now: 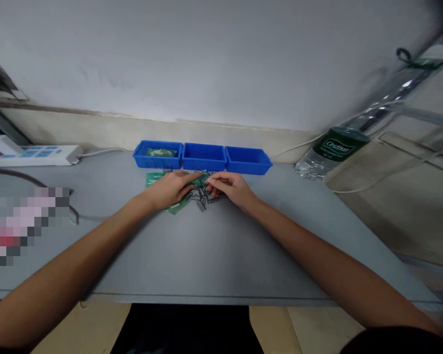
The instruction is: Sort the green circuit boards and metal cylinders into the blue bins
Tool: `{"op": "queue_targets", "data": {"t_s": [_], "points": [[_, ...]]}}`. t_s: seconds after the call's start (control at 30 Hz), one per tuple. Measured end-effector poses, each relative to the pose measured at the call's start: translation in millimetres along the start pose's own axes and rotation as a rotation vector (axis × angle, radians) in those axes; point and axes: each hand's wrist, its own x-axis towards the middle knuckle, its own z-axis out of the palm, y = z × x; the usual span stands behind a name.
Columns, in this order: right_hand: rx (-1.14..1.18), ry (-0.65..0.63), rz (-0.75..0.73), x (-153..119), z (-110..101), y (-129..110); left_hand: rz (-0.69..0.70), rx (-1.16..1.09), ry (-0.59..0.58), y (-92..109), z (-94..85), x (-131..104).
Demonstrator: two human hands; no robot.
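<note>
We appear to be picking through loose metal pieces [202, 205] on the desk [214, 255], beside green packets [176, 207] and before three blue bins [204, 164]. Our left hand [174, 188] spreads loosely over the packets; our right hand [234, 188] bunches its fingertips, whether grasping anything we cannot tell. The jumble calls for a light, precise grip.

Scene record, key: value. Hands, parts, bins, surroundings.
left hand: palm down over green packets
right hand: fingertips at loose metal parts; grip unclear
blue bins: three in a row, beyond the hands; leftmost holds green material
bottle: table's right side
power strip: table's left side
</note>
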Motion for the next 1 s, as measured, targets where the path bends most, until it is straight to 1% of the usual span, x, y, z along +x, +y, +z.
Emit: {"op": "queue_targets", "data": {"t_s": [0.13,0.27,0.37,0.43,0.5,0.57,0.67,0.8,0.87,1.0], "points": [[-0.010,0.004,-0.001,0.0,0.3,-0.7,0.001,-0.007,0.004,-1.6,-0.6,-0.6],[-0.024,-0.003,-0.005,-0.2,-0.2,-0.6,-0.024,-0.005,0.065,-2.2,-1.1,-0.9],[-0.029,-0.007,-0.004,0.1,-0.7,0.5,-0.050,0.022,0.176,-3.5,-0.9,-1.3],[-0.028,-0.005,-0.005,0.5,-0.8,1.3,-0.042,0.010,0.295,-2.8,-2.1,-1.1],[-0.026,-0.004,-0.006,0.9,-0.8,1.8,-0.046,-0.049,0.406,0.5,-5.0,-0.2],[-0.022,-0.002,-0.008,0.9,-0.7,1.7,-0.080,-0.156,0.453,5.8,-8.7,1.2],[-0.004,0.012,0.001,0.0,-0.5,1.2,-0.139,-0.339,0.416,13.5,-12.0,3.2],[0.012,0.047,0.009,-1.2,0.7,0.7,-0.189,-0.466,0.401,16.9,-11.0,4.5],[0.026,0.065,0.005,-1.3,1.2,0.6,-0.188,-0.550,0.383,16.7,-9.8,4.7],[0.006,0.018,0.016,-0.9,0.3,0.5,-0.184,-0.688,0.308,17.2,-7.8,5.2]]}}
